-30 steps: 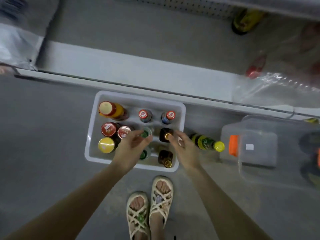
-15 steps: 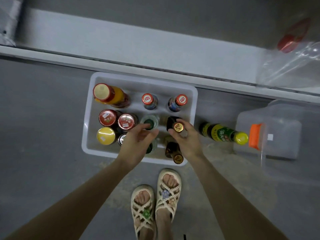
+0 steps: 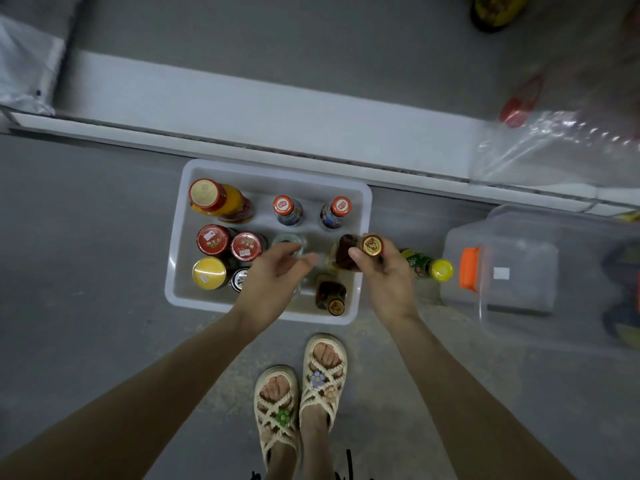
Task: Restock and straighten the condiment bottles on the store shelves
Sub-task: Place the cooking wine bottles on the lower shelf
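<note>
Grey concrete floor [image 3: 86, 237] runs below a white bottom shelf [image 3: 242, 109]. A white tray [image 3: 277, 169] on it holds upright condiment bottles [image 3: 211, 240]. The right hand [image 3: 388, 278] has its grip closed round a dark bottle [image 3: 346, 252] at the tray's right edge. The left hand [image 3: 273, 282] curls over a clear bottle [image 3: 289, 240]; whether its grip holds it I cannot tell.

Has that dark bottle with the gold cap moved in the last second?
Yes. The right hand has tilted and lifted the dark bottle rightward: its gold cap, earlier well inside the tub, is now over the tub's right rim.
</note>
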Available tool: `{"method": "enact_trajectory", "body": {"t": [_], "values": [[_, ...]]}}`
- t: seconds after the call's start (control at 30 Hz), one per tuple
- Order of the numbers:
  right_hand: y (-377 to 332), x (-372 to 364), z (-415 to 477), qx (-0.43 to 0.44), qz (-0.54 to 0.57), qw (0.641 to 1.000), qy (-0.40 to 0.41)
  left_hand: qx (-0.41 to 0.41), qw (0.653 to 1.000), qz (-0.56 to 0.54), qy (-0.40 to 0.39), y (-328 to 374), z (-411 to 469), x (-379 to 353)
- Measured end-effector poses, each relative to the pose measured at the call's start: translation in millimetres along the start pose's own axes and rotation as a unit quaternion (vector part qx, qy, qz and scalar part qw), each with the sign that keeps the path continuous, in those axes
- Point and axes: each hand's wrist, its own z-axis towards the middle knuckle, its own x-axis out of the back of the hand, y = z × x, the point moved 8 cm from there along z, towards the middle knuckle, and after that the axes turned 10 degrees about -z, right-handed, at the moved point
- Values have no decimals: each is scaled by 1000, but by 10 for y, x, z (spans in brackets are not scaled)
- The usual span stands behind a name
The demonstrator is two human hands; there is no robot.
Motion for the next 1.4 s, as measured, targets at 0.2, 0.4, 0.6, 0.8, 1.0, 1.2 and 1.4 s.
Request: {"method": "enact_trajectory", "body": {"t": [0.2, 0.4, 0.6, 0.8, 1.0, 1.2, 1.4], "values": [[-860, 744, -412, 57, 8, 998, 41, -50, 998, -7, -26, 752, -552, -152], [-2269, 1739, -1078, 154, -6, 983, 103, -137, 988, -43, -59, 1969, -1333, -265], [-3822, 2743, -2103, 245, -62, 954, 163, -229, 967, -33, -110, 3390, -2381, -325], [-5317, 3688, -3434, 352, -114, 898, 237, -347, 923, -1, -165, 4838, -3699, -330], [-6426, 4417, -4744, 429, -138, 838, 308, -433, 870, 13, -236, 5939, -4988, -400], [-7029, 4750, -5453, 475, -137, 810, 316, -493, 825, 25, -274, 6545, -5712, -406], [-7292, 4927, -5756, 507, -109, 793, 319, -531, 802, 33, -273, 6882, -6124, -360]]}}
